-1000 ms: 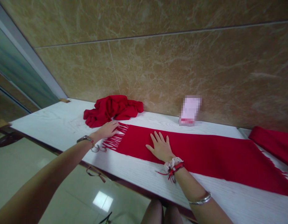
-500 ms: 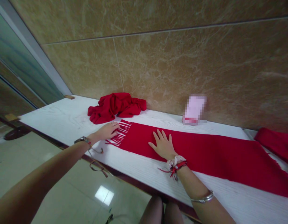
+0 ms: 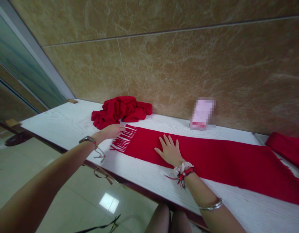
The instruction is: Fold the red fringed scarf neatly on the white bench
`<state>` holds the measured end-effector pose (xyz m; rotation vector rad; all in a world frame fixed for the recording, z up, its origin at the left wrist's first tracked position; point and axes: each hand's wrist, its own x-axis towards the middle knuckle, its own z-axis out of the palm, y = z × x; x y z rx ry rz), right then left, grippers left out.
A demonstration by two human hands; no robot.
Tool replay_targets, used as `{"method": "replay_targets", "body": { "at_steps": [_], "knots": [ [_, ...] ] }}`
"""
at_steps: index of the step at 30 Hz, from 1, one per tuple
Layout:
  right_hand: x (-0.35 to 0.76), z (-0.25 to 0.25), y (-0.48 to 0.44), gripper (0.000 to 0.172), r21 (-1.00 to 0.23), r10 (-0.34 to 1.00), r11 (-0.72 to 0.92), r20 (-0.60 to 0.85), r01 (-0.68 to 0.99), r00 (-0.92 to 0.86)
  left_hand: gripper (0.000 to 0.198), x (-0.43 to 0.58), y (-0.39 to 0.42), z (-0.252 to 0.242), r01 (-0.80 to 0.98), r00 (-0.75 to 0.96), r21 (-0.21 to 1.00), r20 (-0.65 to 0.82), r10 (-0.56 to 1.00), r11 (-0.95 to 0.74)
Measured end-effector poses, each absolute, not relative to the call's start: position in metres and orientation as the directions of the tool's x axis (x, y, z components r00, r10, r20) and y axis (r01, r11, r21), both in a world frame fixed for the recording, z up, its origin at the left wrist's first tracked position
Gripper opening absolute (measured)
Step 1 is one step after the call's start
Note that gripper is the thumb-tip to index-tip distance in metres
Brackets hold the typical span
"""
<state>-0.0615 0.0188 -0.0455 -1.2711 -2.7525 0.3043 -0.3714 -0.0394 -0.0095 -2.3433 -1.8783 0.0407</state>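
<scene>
A red scarf lies flat along the white table, its fringed end toward the left. My right hand rests palm down on the scarf, fingers spread, a short way in from the fringe. At the far corner of that fringe is my left hand, its fingers close together and bent down onto the strands. The fingertips are partly hidden. Most fringe strands lie spread out on the white surface.
A crumpled red cloth lies behind my left hand, near the marble wall. A pixelated pink-white item leans on the wall. More red fabric lies at the right. The white table has a dark front edge.
My left hand has moved away from me, from the middle of the fringe to its far corner. My right hand and the scarf have stayed in place.
</scene>
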Motion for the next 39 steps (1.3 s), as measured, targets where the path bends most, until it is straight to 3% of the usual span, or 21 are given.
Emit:
{"method": "replay_targets", "body": {
  "at_steps": [4, 7, 10, 12, 18, 24, 31, 36, 39],
  "knots": [
    [-0.062, -0.045, 0.019, 0.063, -0.211, 0.760, 0.636, 0.005, 0.743, -0.649, 0.021, -0.391, -0.047, 0.006, 0.973, 0.156, -0.163, -0.042, 0.987, -0.161],
    [-0.063, -0.043, 0.016, 0.060, -0.221, 0.764, 0.631, 0.011, 0.744, -0.645, 0.029, -0.366, -0.045, 0.006, 0.986, 0.136, -0.112, 0.071, 0.988, -0.127],
    [-0.064, -0.040, 0.012, 0.060, -0.244, 0.738, 0.658, 0.021, 0.713, -0.674, 0.036, -0.323, -0.041, -0.012, 0.977, 0.215, -0.046, 0.152, 0.965, -0.210],
    [-0.065, -0.040, 0.009, 0.062, -0.242, 0.711, 0.684, 0.013, 0.688, -0.703, 0.041, -0.303, -0.040, -0.028, 0.965, 0.261, -0.017, 0.121, 0.958, -0.261],
    [-0.066, -0.039, 0.006, 0.064, -0.224, 0.700, 0.693, -0.016, 0.685, -0.714, 0.046, -0.303, -0.049, -0.048, 0.983, 0.181, -0.009, -0.012, 0.983, -0.181],
    [-0.061, -0.025, -0.001, 0.068, -0.233, 0.695, 0.709, 0.065, 0.666, -0.716, 0.045, -0.266, -0.034, -0.038, 0.984, 0.174, 0.010, 0.149, 0.973, -0.178],
    [-0.010, -0.035, 0.018, 0.063, -0.184, 0.774, 0.611, -0.067, 0.770, -0.630, 0.048, -0.223, -0.007, -0.047, 0.989, 0.140, 0.044, 0.038, 0.989, -0.142],
    [0.056, -0.035, 0.037, 0.056, -0.046, 0.880, 0.469, -0.063, 0.882, -0.471, 0.049, -0.228, -0.010, -0.046, 0.991, 0.133, -0.003, 0.015, 0.991, -0.133],
    [0.065, -0.029, 0.040, 0.057, -0.025, 0.900, 0.437, 0.005, 0.899, -0.437, 0.048, -0.218, -0.006, -0.043, 0.995, 0.098, -0.008, 0.016, 0.995, -0.098]
  ]
}}
